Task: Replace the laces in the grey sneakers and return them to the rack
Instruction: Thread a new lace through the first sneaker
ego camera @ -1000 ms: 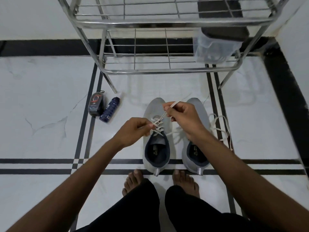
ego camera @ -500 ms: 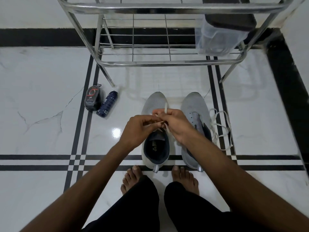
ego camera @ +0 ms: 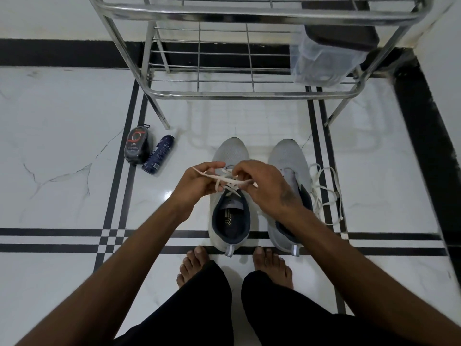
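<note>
Steel rack [ego camera: 249, 94] stands behind two grey sneakers [ego camera: 230, 196] on the floor. My hands, left [ego camera: 197, 186] and right [ego camera: 264, 188], each pinch the white lace [ego camera: 225, 179] above the left sneaker; I judge knotting comes next, needing a crossed loop.

Grey sneakers [ego camera: 230, 156], white laces [ego camera: 324, 193], black-striped white floor [ego camera: 62, 146].
</note>
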A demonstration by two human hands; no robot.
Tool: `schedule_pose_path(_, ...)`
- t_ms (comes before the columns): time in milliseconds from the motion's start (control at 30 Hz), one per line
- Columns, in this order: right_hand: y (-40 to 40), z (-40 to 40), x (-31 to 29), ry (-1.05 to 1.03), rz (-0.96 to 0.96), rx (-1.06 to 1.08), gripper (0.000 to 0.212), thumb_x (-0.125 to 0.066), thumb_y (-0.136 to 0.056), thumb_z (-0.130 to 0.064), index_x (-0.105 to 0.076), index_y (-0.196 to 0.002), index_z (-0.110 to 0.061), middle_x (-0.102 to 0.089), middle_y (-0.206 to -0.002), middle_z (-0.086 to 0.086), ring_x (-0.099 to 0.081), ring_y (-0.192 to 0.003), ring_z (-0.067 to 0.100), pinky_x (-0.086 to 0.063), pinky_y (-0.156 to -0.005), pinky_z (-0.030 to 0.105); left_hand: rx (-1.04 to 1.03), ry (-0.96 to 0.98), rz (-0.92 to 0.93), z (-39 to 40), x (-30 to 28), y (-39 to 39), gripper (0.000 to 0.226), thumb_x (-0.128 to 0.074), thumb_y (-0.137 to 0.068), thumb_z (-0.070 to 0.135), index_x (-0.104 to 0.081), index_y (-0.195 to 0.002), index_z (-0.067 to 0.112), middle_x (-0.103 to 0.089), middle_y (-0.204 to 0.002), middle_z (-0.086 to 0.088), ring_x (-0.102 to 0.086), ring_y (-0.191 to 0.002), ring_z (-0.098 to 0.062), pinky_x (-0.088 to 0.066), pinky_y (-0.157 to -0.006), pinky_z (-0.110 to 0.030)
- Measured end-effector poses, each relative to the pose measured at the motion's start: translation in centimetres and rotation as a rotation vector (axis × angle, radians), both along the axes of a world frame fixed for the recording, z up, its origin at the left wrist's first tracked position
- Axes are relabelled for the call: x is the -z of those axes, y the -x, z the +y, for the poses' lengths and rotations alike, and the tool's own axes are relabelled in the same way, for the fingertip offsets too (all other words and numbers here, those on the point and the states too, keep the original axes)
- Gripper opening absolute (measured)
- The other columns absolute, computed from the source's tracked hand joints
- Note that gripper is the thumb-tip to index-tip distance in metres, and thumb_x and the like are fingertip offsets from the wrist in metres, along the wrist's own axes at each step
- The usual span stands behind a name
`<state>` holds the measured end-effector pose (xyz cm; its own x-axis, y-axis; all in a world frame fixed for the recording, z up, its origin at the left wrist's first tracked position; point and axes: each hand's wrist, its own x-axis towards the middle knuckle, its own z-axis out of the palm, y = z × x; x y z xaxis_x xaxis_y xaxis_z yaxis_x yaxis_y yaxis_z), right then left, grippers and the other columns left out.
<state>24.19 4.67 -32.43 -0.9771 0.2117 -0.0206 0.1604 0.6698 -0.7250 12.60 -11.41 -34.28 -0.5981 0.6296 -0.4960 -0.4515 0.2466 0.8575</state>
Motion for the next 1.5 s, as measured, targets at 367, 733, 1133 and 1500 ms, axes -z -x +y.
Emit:
schedule_pose_path(367, 0.9, -1.8, -0.2, 0.220, 0.156, 0.321, 0.021, -0.071, -0.089, -0.012, -0.066, -0.108, -0.021, -0.070, -0.088, -0.007, -0.067, -0.084, 0.006, -0.058, -0.076, 0.028, 0.197, 0.078, 0.357, -0.1, -0.6, 0.9, 0.011, -0.067, -0.093, 0.011, -0.078, -0.096, 0.011, -0.077, -0.089, -0.007, -0.070, -0.082, -0.017, -0.058, -0.084, -0.035)
schedule_pose_path(733, -4.2, 4.8, 0.4, 0.068, -0.076, 0.520, 0.023, -0.061, -0.094, -0.004, -0.070, -0.111, -0.018, -0.071, -0.096, 0.000, -0.068, -0.084, 0.013, -0.055, -0.072, 0.016, -0.199, 0.498, 0.593, -10.2, 0.7, 3.1, 0.011, -0.069, -0.091, 0.028, -0.077, -0.086, 0.023, -0.075, -0.078, 0.004, -0.069, -0.067, -0.005, -0.053, -0.070, -0.028)
schedule_pose_path(1133, -2.8, 1.8, -0.1, -0.159, -0.280, 0.220, 0.049, -0.053, -0.089, -0.006, -0.053, -0.136, -0.019, -0.055, -0.139, 0.002, -0.047, -0.130, 0.020, -0.037, -0.110, 0.033, 0.213, 0.568, 0.999, -7.1, 1.6, -1.0, 0.040, -0.065, -0.092, 0.011, -0.059, -0.131, 0.011, -0.060, -0.132, -0.009, -0.052, -0.122, -0.031, -0.037, -0.105, -0.037)
schedule_pose_path(1500, -1.6, -0.8, 2.6, 0.136, -0.383, 0.307, 0.026, -0.083, -0.078, -0.018, -0.063, -0.092, -0.025, -0.067, -0.073, -0.008, -0.066, -0.074, 0.011, -0.056, -0.071, 0.032, 0.425, 0.467, 0.987, -1.6, 2.9, -3.0, 0.012, -0.056, -0.097, 0.018, -0.067, -0.101, 0.014, -0.069, -0.097, -0.003, -0.057, -0.093, -0.025, -0.045, -0.083, -0.038)
